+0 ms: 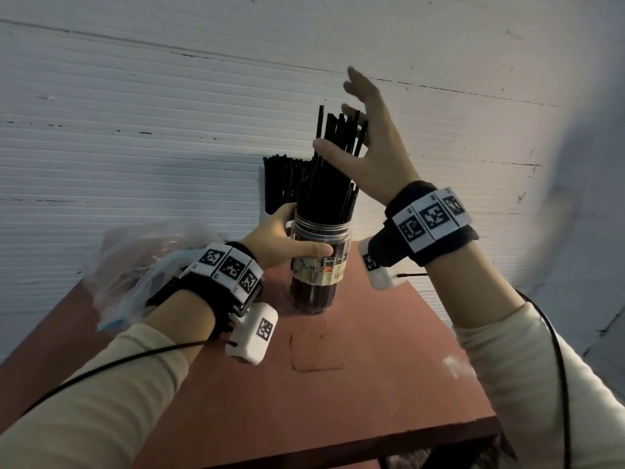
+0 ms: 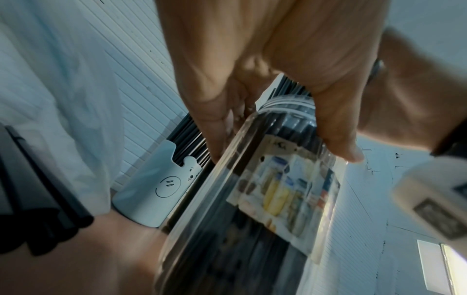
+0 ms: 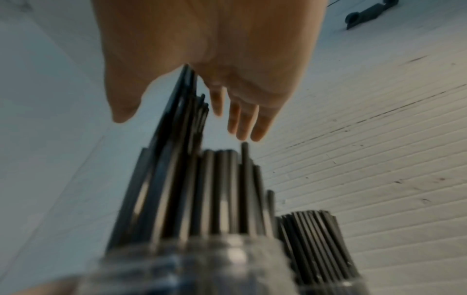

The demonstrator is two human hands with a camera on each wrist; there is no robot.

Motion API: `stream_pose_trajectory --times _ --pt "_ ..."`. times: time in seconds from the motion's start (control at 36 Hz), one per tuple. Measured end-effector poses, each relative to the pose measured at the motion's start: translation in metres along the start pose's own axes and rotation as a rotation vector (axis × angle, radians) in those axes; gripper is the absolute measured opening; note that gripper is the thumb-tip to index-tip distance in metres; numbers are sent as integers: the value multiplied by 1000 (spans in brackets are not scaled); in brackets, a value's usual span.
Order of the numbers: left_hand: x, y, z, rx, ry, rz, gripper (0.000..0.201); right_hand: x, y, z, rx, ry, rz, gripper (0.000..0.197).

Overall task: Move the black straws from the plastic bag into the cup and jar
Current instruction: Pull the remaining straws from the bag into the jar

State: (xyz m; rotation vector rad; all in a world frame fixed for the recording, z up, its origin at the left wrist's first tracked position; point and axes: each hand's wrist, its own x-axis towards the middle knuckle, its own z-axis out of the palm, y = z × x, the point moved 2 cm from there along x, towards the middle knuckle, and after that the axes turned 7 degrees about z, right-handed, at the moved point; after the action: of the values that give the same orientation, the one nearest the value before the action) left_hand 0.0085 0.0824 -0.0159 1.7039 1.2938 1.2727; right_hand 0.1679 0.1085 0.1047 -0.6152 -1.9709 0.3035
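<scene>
A white ribbed wall stands close behind a small reddish-brown counter (image 1: 372, 384), and the things are gathered at its far edge. The clear plastic jar (image 1: 318, 265), with a printed label around its middle, stands upright on the counter and is packed with black straws (image 1: 333, 170) that stick out well above its mouth at uneven heights. The left hand (image 1: 287, 242) grips the jar just below the threaded neck, thumb on the near side and fingers curled behind. The right hand (image 1: 362, 143) is spread wide and holds nothing; its palm and fingers rest against the upper ends of the straws, a few of which rise between thumb and fingers. Just behind the jar, against the wall, the pale cup (image 2: 156, 191) with a drawn smiling face carries a second bundle of straws (image 1: 284, 181) with level tops. The crumpled plastic bag (image 1: 135, 265) lies at the left of the counter; the left wrist view shows some black straws (image 2: 38, 199) at its left edge, near the bag, but I cannot tell if they lie inside it.

It seems the step in hand is settling the bundle into the jar. The next move probably calls for a light downward tap on the high straws while the left hand keeps the jar steady, and then a check of the bag for what remains.
</scene>
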Motion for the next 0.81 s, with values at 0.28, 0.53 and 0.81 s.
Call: stream_pose_trajectory --times 0.28,0.53,0.81 --pt "0 0 1 20 17 -18 90 -36 14 27 -237 -108 -58 28" --pt "-3 6 1 41 7 -28 98 -26 1 32 -333 -254 -64 41" --pt "-9 8 9 -29 -48 -38 113 -41 2 36 -360 -303 -28 45"
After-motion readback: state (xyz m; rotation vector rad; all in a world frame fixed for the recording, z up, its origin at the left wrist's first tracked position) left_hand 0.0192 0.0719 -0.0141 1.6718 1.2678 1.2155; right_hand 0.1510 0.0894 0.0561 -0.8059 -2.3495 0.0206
